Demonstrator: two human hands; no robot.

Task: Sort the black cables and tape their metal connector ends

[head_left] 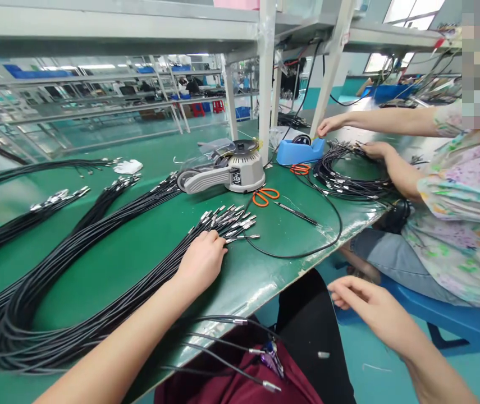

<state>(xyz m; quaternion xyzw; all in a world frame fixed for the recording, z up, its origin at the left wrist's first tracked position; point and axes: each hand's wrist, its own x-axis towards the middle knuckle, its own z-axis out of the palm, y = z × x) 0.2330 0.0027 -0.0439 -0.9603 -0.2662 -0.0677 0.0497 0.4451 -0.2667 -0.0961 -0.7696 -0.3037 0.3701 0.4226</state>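
My left hand (203,259) is closed over the end of a thick bundle of black cables (138,300), close to their silver connectors (231,221). The bundle bends in a wide U on the green table. My right hand (370,311) hangs in the air past the table edge, fingertips drawn together, with nothing visible in them. Below it, a small pale piece (323,354) shows against my dark trousers. Several cable ends with metal connectors (271,386) stick out over my lap. Beyond my left hand, one black cable (302,255) loops near the table edge.
A grey tape dispenser (243,171), orange-handled scissors (265,196) and a black pen (295,213) lie ahead. More cable bundles (24,224) are at left. On the right, a co-worker (454,196) sits by a coiled cable heap (349,174) and a blue tape holder (301,151). Shelf posts (267,84) rise behind.
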